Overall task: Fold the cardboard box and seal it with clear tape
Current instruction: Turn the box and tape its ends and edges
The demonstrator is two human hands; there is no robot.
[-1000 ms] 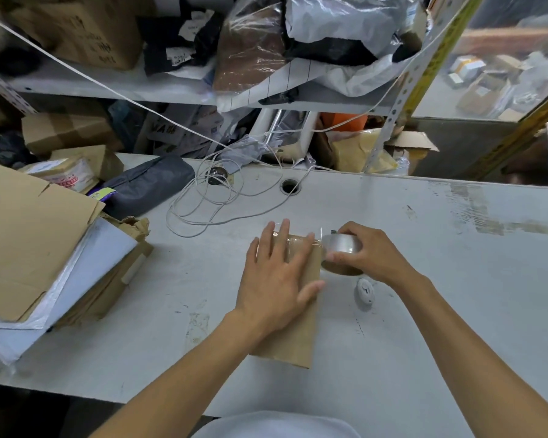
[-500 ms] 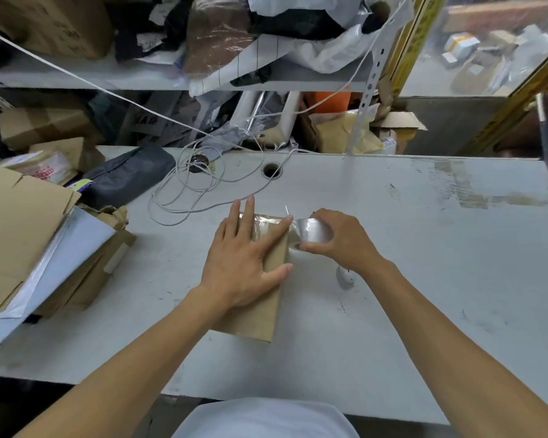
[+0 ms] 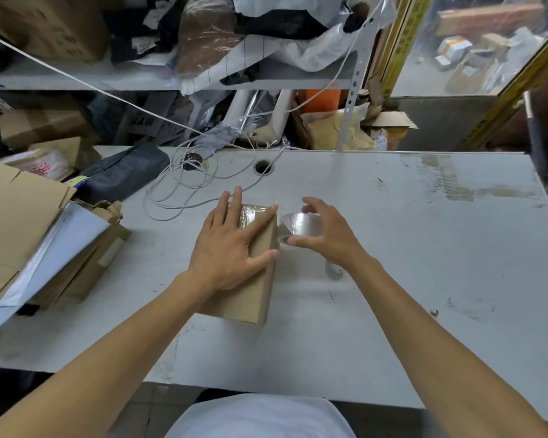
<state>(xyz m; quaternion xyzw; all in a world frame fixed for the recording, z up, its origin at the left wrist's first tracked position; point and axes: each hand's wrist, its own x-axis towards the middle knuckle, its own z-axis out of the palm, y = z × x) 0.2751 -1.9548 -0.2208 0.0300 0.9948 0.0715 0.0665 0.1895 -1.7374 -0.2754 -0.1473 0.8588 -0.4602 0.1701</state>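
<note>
Nearest the camera two bare forearms reach out over the white table (image 3: pixel 424 279); between them, at the bottom edge, a pale garment shows. One flat brown cardboard box (image 3: pixel 253 279) lies lengthwise on the table, its near end towards the person; the left hand (image 3: pixel 231 245) lies spread on top of it, fingers straight and pressing flat, the fingertips reaching the glossy taped far end. Just right of the box, the right hand (image 3: pixel 326 235) holds one roll of clear tape (image 3: pixel 298 226), thumb and fingers curled round it; a strip of tape runs from the roll to the box's far right corner. A small pale object (image 3: pixel 332 268) lies under the right wrist, too hidden to identify.

To the left sits a stack of flattened cardboard and white sheets (image 3: pixel 29 238); beyond it one dark grey pouch (image 3: pixel 124 172). A white cable (image 3: pixel 184 191) lies in loose loops behind the box, near what appear to be two round holes in the tabletop; farther back, shelves hold boxes and plastic bags.
</note>
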